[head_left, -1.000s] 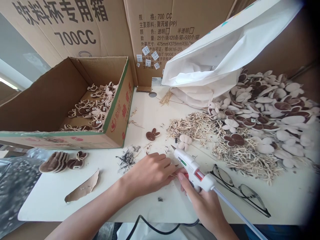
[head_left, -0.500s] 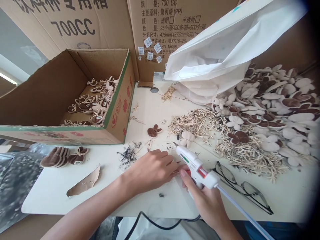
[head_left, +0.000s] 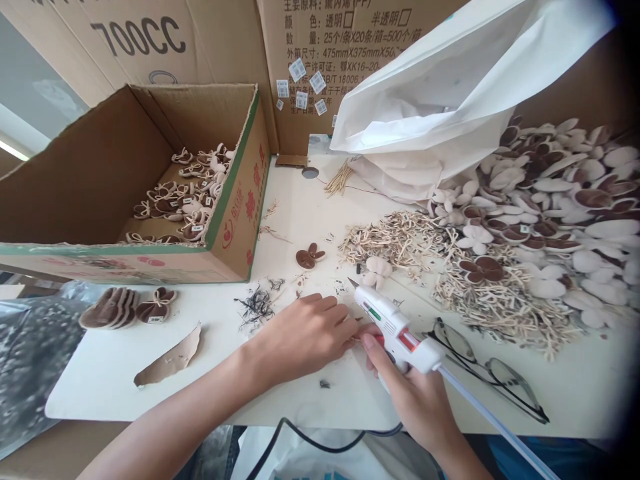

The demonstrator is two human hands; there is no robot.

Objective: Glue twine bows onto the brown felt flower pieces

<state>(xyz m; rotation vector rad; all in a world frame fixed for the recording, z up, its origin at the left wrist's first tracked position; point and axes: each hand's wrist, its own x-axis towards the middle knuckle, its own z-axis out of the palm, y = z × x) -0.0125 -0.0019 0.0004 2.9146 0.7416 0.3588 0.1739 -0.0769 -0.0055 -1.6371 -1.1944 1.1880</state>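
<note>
A white glue gun (head_left: 393, 327) rests in my right hand (head_left: 407, 390), its nozzle pointing up and left. My left hand (head_left: 305, 337) lies just left of it over the table, back upward and fingers curled together. Its fingertips meet the fingers of my right hand. Whatever is pinched there is hidden, apart from a thin sliver. Beyond my hands lie a brown shoe-shaped felt piece (head_left: 306, 258) with small lobes and a pale lobed piece (head_left: 376, 272) near the nozzle. A heap of short cream cords (head_left: 400, 243) spreads behind them.
An open carton (head_left: 235, 200) at the left holds several small bowed pieces. Stacked brown pieces (head_left: 110, 308) and a torn cardboard scrap (head_left: 170, 357) lie before it. Eyeglasses (head_left: 483, 367), a big pile of felt pieces (head_left: 565, 193) and a white bag (head_left: 420, 120) are at the right.
The view has shifted slightly, so the boxes and table sit a little higher. Both hands and the glue gun keep nearly the same pose.
</note>
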